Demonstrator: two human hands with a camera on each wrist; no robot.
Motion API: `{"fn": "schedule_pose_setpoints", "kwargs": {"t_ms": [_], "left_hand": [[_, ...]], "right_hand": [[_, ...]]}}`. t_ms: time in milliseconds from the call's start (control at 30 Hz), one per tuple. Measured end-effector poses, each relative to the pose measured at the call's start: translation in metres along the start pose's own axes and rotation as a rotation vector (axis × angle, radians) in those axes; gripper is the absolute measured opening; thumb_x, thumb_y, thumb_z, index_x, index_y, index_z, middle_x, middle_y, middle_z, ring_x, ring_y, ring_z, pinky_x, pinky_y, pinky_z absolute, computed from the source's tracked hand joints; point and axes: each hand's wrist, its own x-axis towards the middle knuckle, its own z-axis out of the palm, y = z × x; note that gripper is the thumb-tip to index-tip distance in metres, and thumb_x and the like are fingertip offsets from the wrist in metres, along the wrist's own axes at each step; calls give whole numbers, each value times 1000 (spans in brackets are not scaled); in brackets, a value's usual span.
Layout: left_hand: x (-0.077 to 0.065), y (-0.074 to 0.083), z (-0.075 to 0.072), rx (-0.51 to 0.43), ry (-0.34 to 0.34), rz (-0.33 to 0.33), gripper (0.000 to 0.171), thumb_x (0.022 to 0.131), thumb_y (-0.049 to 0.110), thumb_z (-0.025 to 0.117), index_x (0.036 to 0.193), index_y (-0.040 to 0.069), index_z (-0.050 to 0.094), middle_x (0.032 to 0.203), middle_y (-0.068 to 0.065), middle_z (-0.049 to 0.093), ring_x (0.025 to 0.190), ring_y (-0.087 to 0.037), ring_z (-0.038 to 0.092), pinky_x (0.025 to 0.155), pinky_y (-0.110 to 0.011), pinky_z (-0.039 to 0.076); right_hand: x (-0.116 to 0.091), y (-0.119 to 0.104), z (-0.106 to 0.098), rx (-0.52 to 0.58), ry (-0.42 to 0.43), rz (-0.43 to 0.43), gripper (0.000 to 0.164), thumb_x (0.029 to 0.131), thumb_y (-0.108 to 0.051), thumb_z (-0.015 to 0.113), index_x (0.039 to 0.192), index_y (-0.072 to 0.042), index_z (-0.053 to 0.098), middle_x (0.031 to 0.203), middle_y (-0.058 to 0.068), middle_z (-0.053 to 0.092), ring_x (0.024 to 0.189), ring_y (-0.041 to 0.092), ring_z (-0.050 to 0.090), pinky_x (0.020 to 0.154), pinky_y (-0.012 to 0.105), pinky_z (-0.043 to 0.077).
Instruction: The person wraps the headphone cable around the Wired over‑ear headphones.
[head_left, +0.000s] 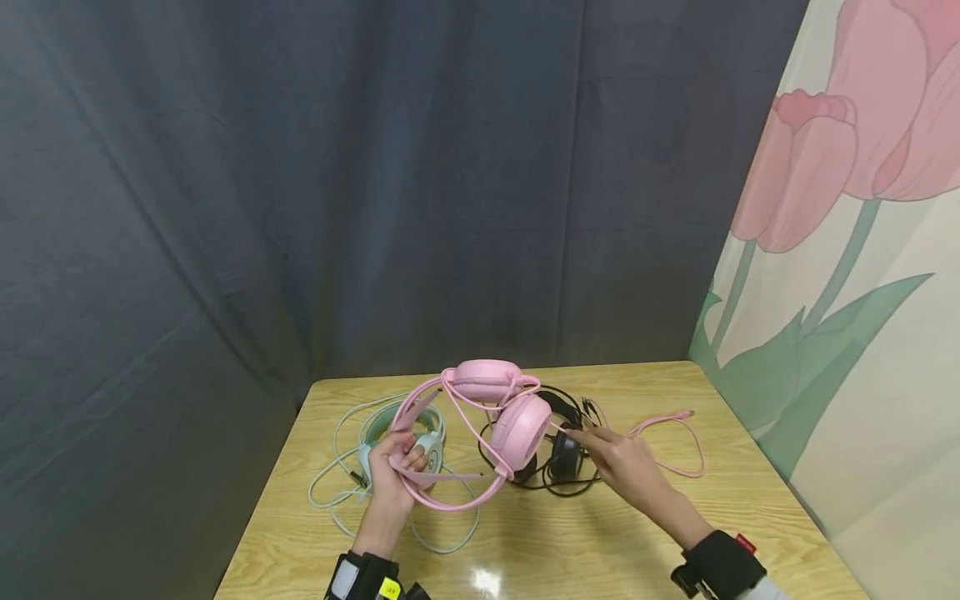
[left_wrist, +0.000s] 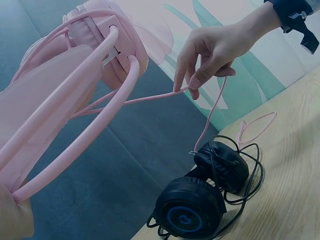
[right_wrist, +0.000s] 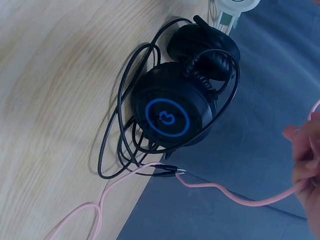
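Observation:
My left hand (head_left: pixel 395 471) grips the headband of a pink headset (head_left: pixel 520 431) and holds it up above the table. Both pink ear cups face right, and a loop of pink cable crosses between them. Between thumb and fingers my right hand (head_left: pixel 622 462) pinches the pink cable (left_wrist: pixel 159 95), which runs from the headset to the fingertips. Past that hand the cable drops to the table and ends in a loop at the right. Beneath it lies a black headset (right_wrist: pixel 172 112) with a blue ring on its ear cup. The left palm is mostly hidden in the left wrist view.
Behind the left hand, a mint-green headset (head_left: pixel 433 450) lies with its pale cable (head_left: pixel 315 487) spread in loops. Black cable (right_wrist: pixel 117 115) coils beside the black headset, its two plugs (right_wrist: pixel 167 171) next to the pink cable. A dark curtain (head_left: pixel 450 183) hangs behind the wooden table (head_left: pixel 570 550).

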Motion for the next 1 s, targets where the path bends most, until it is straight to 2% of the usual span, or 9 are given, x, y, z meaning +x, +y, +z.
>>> {"fn": "schedule_pose_setpoints", "kwargs": {"t_ms": [100,167,200,267,433,567,700,800,1000], "left_hand": [[0,1,0,1,2,9,18,92,-3,29,85,11,39,62,4,36,42,-4,29,39,-16,29],[0,2,0,6,9,10,18,92,-3,30,85,11,40,62,5,36,42,-4,29,39,-16,29],[0,2,-1,11,7,9,18,92,-2,29,85,11,40,61,5,36,42,-4,29,39,-16,28],[0,1,-2,24,10,8,17,92,-3,29,86,10,39,62,4,36,42,-4,29,39,-16,28],[-2,-1,-4,66,-16,9,17,91,-3,28,88,11,39,62,5,37,43,-4,30,41,-15,27],[-2,-2,-5,75,-35,16,19,91,-4,28,88,11,40,62,5,37,44,-4,30,41,-15,27],[0,-3,-4,55,-29,18,19,91,-4,28,91,11,40,64,5,37,44,-4,30,41,-15,27],[1,-3,-2,29,-8,24,19,91,-3,29,90,11,41,64,5,37,43,-4,30,42,-16,25],[3,-1,1,-29,29,48,20,91,-4,29,83,9,42,61,3,39,43,-4,31,40,-17,30]], "right_hand": [[-1,1,0,-19,-38,-7,49,75,7,64,119,-14,72,104,15,70,54,7,43,46,18,25],[-2,4,0,-33,-68,-7,57,72,11,59,123,-14,70,105,15,70,62,15,56,48,20,29],[-4,5,0,-43,-76,-6,62,70,13,57,125,-14,70,106,14,69,65,17,58,48,21,29],[-6,8,1,-68,-92,4,69,67,17,54,127,-14,68,105,12,68,65,16,56,48,21,28],[-7,10,-1,-146,-126,60,74,67,23,58,129,-16,67,108,10,64,55,7,28,43,18,20],[-6,8,-4,-181,-177,78,75,70,22,61,132,-20,65,108,10,63,50,3,22,41,17,18],[-10,5,-3,-180,-207,38,76,70,17,66,134,-23,63,104,10,66,48,1,21,41,16,17],[-14,2,-1,-116,-192,22,68,72,13,69,131,-21,65,100,10,69,48,0,23,41,15,18],[-17,-8,9,65,-109,15,39,81,2,74,118,-10,70,84,3,72,54,-2,43,45,15,34]]}}
